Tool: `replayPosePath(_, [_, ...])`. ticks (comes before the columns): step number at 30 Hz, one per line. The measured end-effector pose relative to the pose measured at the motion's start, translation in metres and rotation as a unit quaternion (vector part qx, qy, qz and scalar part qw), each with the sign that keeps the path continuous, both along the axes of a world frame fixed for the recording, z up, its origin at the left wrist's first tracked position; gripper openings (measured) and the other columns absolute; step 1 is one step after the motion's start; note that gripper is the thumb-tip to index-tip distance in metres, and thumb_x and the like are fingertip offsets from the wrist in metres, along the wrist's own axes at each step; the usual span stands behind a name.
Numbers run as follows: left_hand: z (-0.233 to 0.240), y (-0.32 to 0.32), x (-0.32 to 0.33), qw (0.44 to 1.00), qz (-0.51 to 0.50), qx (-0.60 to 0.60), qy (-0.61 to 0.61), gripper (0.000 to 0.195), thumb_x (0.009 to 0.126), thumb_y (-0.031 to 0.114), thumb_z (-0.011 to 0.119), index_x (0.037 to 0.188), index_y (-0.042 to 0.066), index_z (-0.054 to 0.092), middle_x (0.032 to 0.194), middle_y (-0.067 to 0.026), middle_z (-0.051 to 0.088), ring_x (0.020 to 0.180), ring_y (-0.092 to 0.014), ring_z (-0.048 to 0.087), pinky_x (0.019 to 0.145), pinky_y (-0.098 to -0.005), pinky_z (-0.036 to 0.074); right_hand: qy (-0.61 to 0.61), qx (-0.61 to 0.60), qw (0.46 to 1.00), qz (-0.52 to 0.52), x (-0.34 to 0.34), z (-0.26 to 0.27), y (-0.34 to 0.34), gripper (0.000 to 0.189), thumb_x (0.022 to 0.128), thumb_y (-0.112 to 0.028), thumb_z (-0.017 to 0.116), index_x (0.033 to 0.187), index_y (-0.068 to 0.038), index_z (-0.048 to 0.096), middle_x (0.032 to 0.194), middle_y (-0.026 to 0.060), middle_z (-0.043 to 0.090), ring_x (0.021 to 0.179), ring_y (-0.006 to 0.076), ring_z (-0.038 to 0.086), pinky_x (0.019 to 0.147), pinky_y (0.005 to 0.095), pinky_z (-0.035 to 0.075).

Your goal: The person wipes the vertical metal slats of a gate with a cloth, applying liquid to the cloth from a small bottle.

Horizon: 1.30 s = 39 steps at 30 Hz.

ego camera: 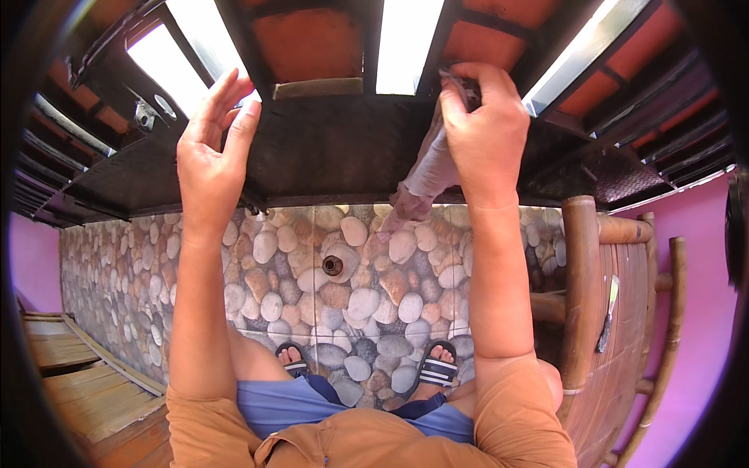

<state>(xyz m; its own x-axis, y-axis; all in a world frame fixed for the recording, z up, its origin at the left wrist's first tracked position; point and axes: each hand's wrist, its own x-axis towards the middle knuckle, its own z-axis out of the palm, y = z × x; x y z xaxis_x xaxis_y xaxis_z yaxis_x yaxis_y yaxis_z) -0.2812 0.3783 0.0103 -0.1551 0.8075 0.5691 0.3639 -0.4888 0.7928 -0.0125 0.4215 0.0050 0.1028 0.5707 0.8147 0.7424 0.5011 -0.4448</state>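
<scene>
My right hand pinches a greyish rag between thumb and fingers, up against the bars of a black metal gate. The rag hangs in a long twist below the hand, over the gate's lower panel. Raised at the left, my left hand holds nothing; its fingers and thumb are apart. It is in front of the gate bars, right of a metal latch fitting; I cannot tell whether it touches a bar.
A dark bottle stands on the pebble-patterned tile floor before my sandaled feet. At right, a knife lies on a bamboo bench beside a purple wall. Wooden slatted furniture is at lower left.
</scene>
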Motion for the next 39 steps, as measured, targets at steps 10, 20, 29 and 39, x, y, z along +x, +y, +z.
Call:
replayPosePath(10, [-0.001,0.004,-0.003,0.999,-0.018,-0.004,-0.037,0.044,0.098,0.010,0.065,0.138,-0.005,0.054,0.128,-0.0173,0.064,0.121,-0.020,0.061,0.105,-0.0326,0.047,0.093,0.020,0.995,-0.033,-0.011,-0.002,0.006,0.031,0.083,-0.011,0.078,0.102,0.002,0.057,0.089,0.0192,0.069,0.079,0.0361,0.070,0.073,0.0405,0.055])
replayPosePath(20, [-0.001,0.003,-0.004,0.999,-0.026,-0.013,-0.027,0.043,0.101,0.012,0.058,0.141,-0.003,0.052,0.132,-0.0163,0.062,0.124,-0.022,0.059,0.108,-0.0350,0.046,0.052,-0.016,0.998,-0.020,-0.009,-0.001,0.001,0.032,0.080,-0.005,0.075,0.106,0.000,0.056,0.092,0.0158,0.069,0.085,0.0320,0.069,0.079,0.0384,0.054])
replayPosePath(29, [0.002,0.002,0.005,0.999,0.003,-0.015,-0.030,0.043,0.101,0.013,0.059,0.140,-0.003,0.054,0.127,-0.0164,0.066,0.119,-0.021,0.062,0.105,-0.0344,0.048,0.022,-0.003,0.999,-0.049,-0.016,0.000,0.000,0.034,0.079,-0.004,0.073,0.107,-0.001,0.054,0.091,0.0196,0.067,0.087,0.0375,0.068,0.078,0.0447,0.053])
replayPosePath(39, [0.006,0.001,0.002,1.000,0.000,-0.006,-0.003,0.043,0.100,0.015,0.058,0.139,-0.002,0.055,0.124,-0.0161,0.066,0.119,-0.021,0.062,0.105,-0.0348,0.047,0.005,-0.031,0.997,-0.065,-0.012,0.001,-0.004,0.037,0.081,-0.005,0.071,0.113,-0.001,0.054,0.092,0.0170,0.068,0.081,0.0374,0.068,0.076,0.0450,0.053])
